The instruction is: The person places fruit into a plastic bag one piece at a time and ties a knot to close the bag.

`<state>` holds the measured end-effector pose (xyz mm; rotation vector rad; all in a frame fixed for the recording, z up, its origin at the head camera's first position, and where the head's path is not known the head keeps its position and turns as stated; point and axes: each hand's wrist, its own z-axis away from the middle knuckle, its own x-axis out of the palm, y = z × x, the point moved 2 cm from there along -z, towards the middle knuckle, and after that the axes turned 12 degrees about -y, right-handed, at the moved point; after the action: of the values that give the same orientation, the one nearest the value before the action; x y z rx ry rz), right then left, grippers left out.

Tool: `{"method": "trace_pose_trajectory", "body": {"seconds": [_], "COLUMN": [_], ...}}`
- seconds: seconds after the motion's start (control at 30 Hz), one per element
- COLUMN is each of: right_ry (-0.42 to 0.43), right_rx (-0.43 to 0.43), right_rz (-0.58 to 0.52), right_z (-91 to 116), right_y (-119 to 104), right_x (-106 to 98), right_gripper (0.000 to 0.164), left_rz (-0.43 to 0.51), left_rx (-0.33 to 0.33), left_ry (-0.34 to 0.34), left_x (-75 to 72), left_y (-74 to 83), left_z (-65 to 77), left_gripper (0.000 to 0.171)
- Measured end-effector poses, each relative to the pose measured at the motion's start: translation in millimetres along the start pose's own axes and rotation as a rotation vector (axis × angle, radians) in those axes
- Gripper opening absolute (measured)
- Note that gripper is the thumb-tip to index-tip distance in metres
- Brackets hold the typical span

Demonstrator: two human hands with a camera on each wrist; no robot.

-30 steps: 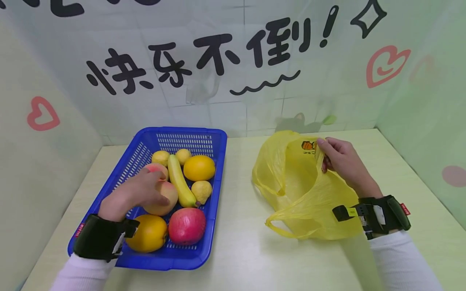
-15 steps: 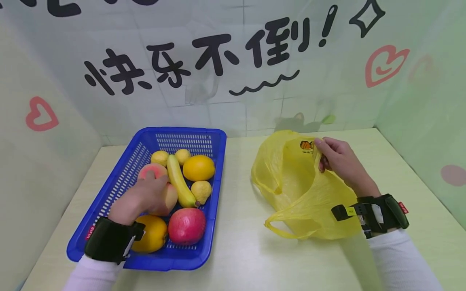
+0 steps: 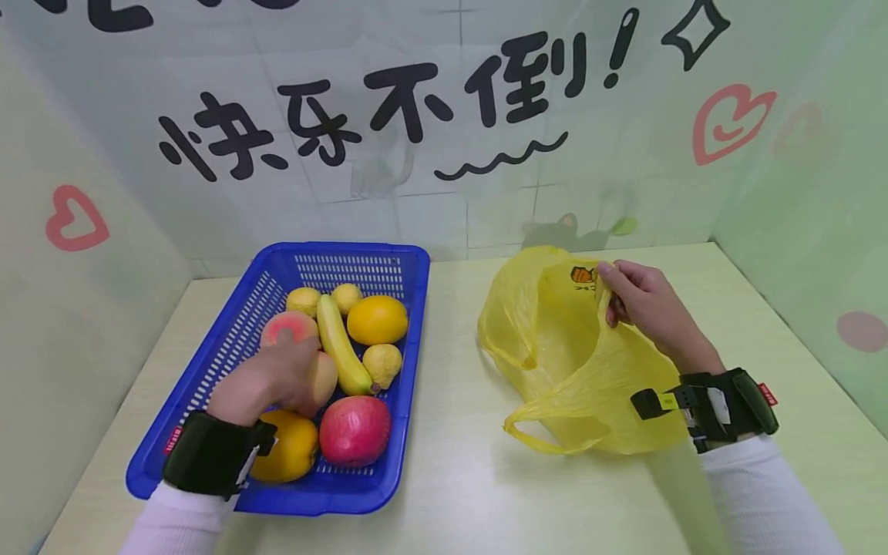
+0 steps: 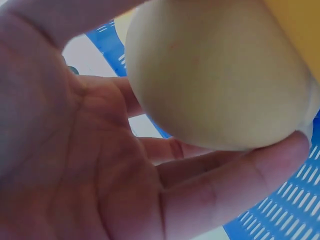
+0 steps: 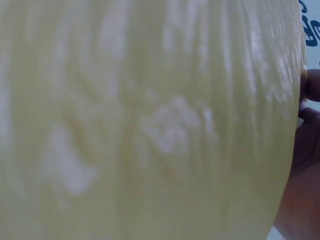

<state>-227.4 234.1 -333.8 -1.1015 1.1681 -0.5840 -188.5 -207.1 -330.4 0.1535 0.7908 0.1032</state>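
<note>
My left hand (image 3: 267, 378) is in a blue plastic basket (image 3: 326, 505), curled round a pale peach (image 3: 323, 379). The left wrist view shows fingers under and alongside the smooth peach (image 4: 210, 75), with blue slats behind. Another, pinker peach (image 3: 294, 325) lies just beyond the knuckles. Over on the right, my right hand (image 3: 652, 312) pinches the rim of a yellow plastic bag (image 3: 624, 412) between thumb and fingers, and the bag's mouth gapes toward the basket. Yellow film fills most of the right wrist view, with part of that hand at the right edge.
Around the peaches lie a banana (image 3: 338, 347), a red pomegranate-like fruit (image 3: 355, 432), an orange-yellow fruit (image 3: 378, 320), another one (image 3: 287, 447) by the left wrist, and several small yellow fruits (image 3: 382, 364). A printed wall covering (image 3: 430, 220) rises behind the table (image 3: 458, 478).
My left hand has shifted slightly right and settled its fingers over the nearer peach, uncovering more of the pinker one. The right hand still holds the bag in nearly the same place.
</note>
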Motion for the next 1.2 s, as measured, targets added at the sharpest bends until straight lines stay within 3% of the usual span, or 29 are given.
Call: {"method": "trace_pose_trajectory", "body": {"seconds": [0.37,0.73,0.97,1.2], "right_ry": [-0.016,-0.038,-0.030,-0.034], "right_rx": [-0.004,-0.035,-0.031,-0.045], "right_rz": [0.021,0.035,0.048,0.031], "right_z": [1.0,0.9,1.3,1.7], "right_y": [0.0,0.9,0.1,-0.1], "right_x": [-0.4,-0.4,-0.6,0.8], "right_gripper": [0.041,0.039,0.040,0.042], "left_rz": [0.083,0.086,0.169,0.195], "left_rx": [0.011,-0.008,0.076,0.093], "left_ry": [-0.034,-0.035,0.107,0.225], "left_x": [-0.4,-2.5,-6.9,-16.7], "left_y": [-9.5,-9.7,-6.1,-4.1], "left_z": [0.0,2.5,8.1,15.1], "left_gripper": [0.088,0.095,0.072,0.080]}}
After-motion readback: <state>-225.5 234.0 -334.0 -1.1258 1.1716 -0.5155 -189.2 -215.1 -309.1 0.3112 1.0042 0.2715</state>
